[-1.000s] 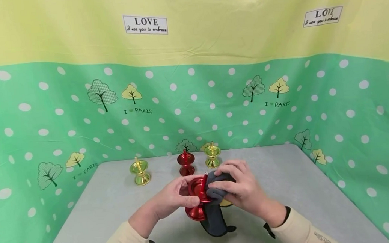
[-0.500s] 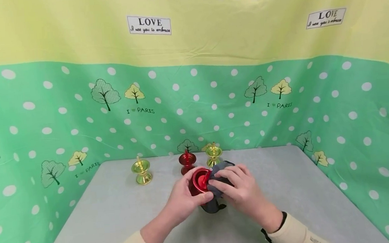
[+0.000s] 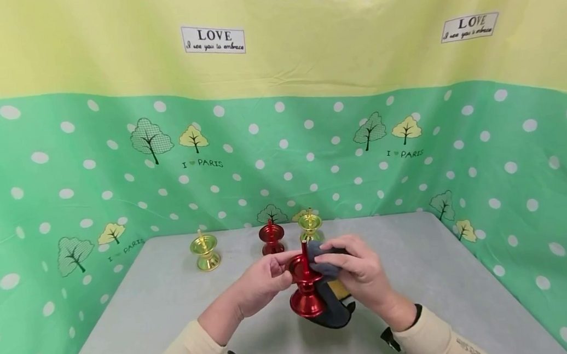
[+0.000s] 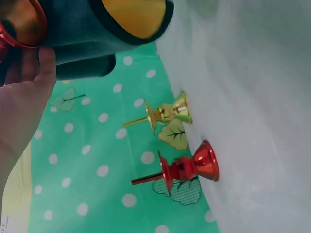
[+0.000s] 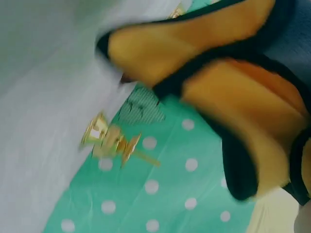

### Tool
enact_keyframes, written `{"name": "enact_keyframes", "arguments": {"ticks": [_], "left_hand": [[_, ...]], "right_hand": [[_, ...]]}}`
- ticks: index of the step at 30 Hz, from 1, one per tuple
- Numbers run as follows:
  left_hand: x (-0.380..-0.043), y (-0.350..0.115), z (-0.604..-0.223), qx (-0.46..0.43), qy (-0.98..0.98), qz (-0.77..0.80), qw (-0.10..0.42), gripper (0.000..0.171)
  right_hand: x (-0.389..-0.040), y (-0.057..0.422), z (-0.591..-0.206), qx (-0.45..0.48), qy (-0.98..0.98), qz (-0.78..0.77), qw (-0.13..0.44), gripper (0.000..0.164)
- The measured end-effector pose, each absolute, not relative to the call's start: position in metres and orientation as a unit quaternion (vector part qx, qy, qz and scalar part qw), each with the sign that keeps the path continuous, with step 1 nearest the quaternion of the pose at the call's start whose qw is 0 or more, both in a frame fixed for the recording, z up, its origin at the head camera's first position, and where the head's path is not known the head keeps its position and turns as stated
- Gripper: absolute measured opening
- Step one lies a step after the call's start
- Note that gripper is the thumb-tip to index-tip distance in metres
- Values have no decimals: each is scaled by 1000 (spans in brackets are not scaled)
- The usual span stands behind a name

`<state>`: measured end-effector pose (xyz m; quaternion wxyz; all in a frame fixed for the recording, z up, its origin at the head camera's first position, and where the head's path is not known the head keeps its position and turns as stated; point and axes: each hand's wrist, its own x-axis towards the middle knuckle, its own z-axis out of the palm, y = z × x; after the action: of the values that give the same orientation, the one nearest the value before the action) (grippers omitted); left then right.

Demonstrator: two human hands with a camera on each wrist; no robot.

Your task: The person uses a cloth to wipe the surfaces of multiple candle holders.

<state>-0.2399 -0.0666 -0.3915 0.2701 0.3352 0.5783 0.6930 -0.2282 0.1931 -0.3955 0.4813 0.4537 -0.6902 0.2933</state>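
My left hand (image 3: 256, 286) grips a shiny red metal candle holder (image 3: 307, 302) by its dish, thumb in front and fingers behind. The holder stands nearly upright in the air, its thin tube pointing up and its flared foot below. My right hand (image 3: 361, 273) pinches a bunched dark grey cloth (image 3: 336, 311) against the right side of the dish and tube. The cloth's loose end hangs behind the foot. In the right wrist view the cloth's yellow side (image 5: 146, 53) and black edging fill the upper right, with that hand mostly out of frame.
On the grey table (image 3: 140, 318) stand a gold candle holder (image 3: 206, 253) at the left, a second red candle holder (image 3: 271, 238) at the back middle and another gold candle holder (image 3: 310, 224) beside it. A green and yellow curtain (image 3: 281, 144) hangs around the table's back and sides.
The held candle holder first rises and tips its dish toward me, then comes back nearly upright with its foot showing. The right hand stays at it with the cloth, whose hanging end swings right.
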Motion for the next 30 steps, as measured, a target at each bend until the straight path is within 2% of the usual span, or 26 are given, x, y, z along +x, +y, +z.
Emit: {"name": "enact_keyframes", "arguments": {"ticks": [8, 11, 15, 19, 22, 25, 29, 30], "left_hand": [[-233, -66, -393, 291, 606, 695, 256, 84], [-229, -67, -394, 276, 623, 693, 234, 85], [-229, -65, -397, 219, 656, 705, 158, 83], [-228, -60, -398, 198, 661, 716, 106, 96], [-225, -62, -396, 224, 640, 727, 111, 102], [-223, -70, -392, 262, 613, 733, 131, 97], [-222, -81, -389, 321, 589, 715, 197, 90], [-222, -82, -389, 331, 586, 709, 210, 88]], "right_hand": [[-227, 204, -388, 473, -739, 208, 434, 31], [-222, 203, -386, 470, -745, 211, 423, 32], [-212, 190, -385, 458, -735, 211, 453, 30], [-201, 168, -385, 442, -720, 180, 503, 27], [-196, 155, -384, 434, -711, 169, 528, 25], [-199, 155, -380, 441, -699, 167, 537, 24], [-216, 174, -378, 460, -713, 169, 501, 28], [-220, 181, -381, 457, -725, 177, 484, 23]]}}
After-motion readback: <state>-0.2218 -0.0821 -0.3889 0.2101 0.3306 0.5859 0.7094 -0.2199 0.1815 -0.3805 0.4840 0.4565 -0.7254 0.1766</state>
